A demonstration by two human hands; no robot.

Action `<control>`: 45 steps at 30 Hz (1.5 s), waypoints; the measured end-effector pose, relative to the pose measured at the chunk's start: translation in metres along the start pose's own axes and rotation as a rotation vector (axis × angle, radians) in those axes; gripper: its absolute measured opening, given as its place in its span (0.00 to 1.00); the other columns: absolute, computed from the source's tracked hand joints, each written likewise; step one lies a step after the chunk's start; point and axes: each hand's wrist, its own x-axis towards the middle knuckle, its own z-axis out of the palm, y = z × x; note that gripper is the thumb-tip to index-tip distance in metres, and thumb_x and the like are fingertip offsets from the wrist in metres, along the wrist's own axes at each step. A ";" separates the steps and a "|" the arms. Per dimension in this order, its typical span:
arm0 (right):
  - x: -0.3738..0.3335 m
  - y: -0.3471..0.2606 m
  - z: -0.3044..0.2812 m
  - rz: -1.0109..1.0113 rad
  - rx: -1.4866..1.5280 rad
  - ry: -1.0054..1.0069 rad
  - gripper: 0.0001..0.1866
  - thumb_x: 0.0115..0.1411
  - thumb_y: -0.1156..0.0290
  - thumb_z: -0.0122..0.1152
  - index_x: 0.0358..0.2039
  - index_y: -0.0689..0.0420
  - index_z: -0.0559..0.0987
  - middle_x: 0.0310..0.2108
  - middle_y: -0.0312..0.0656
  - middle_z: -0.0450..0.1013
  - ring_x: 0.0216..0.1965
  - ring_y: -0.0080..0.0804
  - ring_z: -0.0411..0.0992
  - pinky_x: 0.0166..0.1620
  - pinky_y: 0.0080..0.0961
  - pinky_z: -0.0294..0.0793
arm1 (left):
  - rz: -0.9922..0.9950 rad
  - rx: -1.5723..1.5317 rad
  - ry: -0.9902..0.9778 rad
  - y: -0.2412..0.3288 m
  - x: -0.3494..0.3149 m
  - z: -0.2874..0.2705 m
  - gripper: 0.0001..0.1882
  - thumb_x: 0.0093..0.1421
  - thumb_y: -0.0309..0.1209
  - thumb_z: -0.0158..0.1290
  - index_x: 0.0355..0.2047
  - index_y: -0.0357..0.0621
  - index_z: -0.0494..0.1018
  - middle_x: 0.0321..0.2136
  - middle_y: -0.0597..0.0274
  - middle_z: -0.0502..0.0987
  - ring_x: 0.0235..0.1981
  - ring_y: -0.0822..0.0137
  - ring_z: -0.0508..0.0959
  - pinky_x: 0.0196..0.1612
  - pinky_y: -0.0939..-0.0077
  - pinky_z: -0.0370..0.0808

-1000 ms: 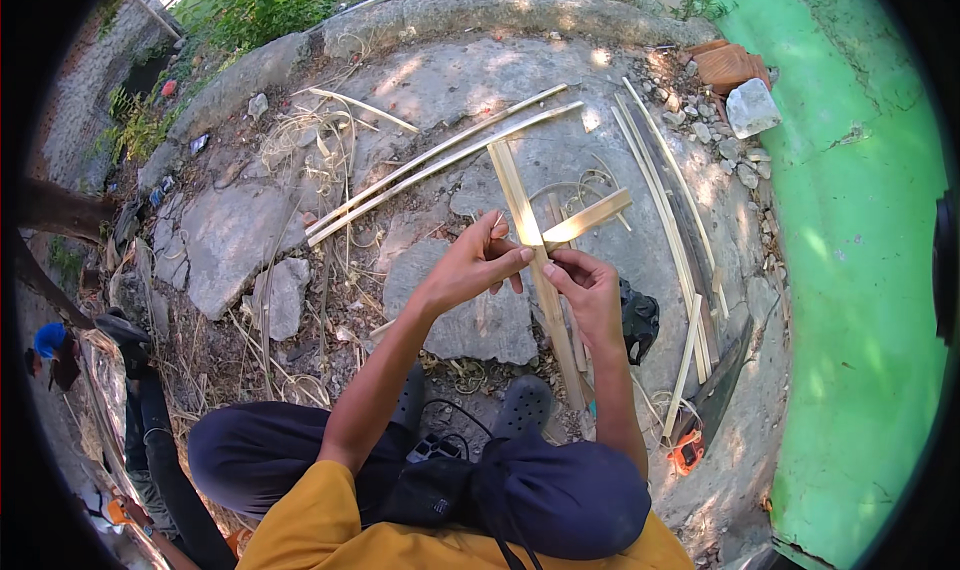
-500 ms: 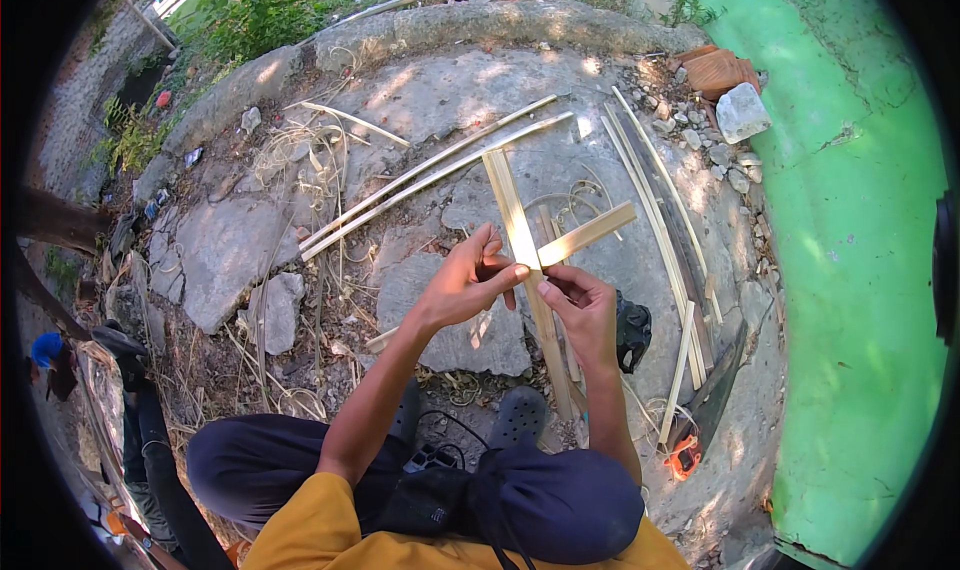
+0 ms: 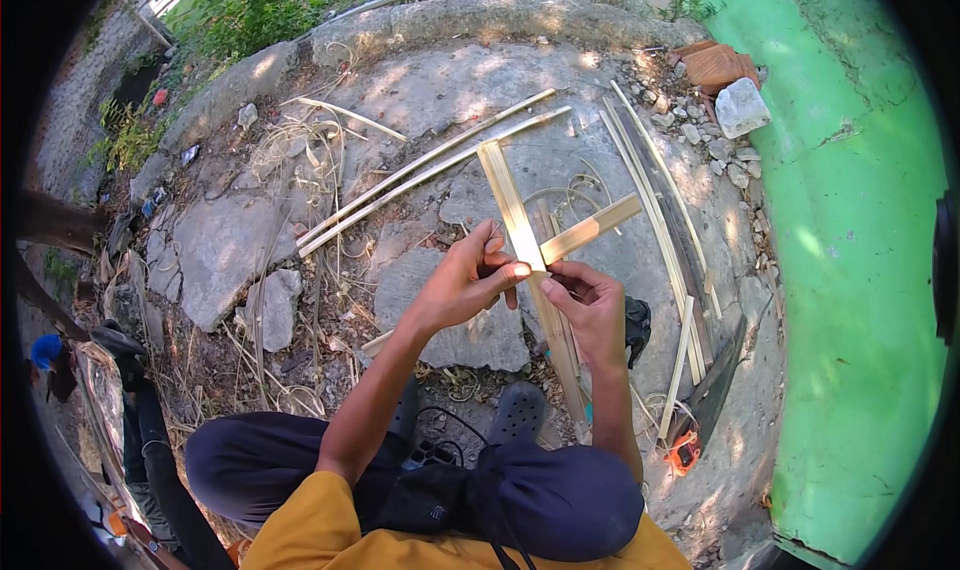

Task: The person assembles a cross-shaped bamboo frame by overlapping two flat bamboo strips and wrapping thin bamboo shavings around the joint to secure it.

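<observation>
My left hand (image 3: 468, 280) and my right hand (image 3: 586, 298) meet in front of me, both gripping flat bamboo strips where they cross. A long pale bamboo strip (image 3: 508, 203) runs up and away from my fingers and down toward my knee. A shorter bamboo strip (image 3: 597, 226) crosses it and points up to the right. My left thumb presses on the crossing. I sit with my knees (image 3: 540, 490) drawn up over cracked stone ground.
More split bamboo lengths (image 3: 420, 175) lie on the stone (image 3: 225, 245) ahead, and a bundle of strips (image 3: 660, 210) lies at the right. A machete with an orange handle (image 3: 700, 420) rests by my right leg. Bricks (image 3: 725, 80) and a green wall (image 3: 850, 220) stand at the right.
Both hands have stayed together on the crossed strips. The short strip has tilted slightly, its free end now pointing higher to the right.
</observation>
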 end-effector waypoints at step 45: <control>0.075 0.008 0.016 -0.192 -0.238 -0.176 0.13 0.62 0.75 0.73 0.46 0.65 0.85 0.41 0.40 0.84 0.41 0.23 0.82 0.45 0.22 0.81 | 0.293 0.395 0.268 -0.028 0.023 -0.035 0.18 0.71 0.33 0.61 0.50 0.36 0.66 0.45 0.53 0.82 0.53 0.66 0.81 0.54 0.68 0.79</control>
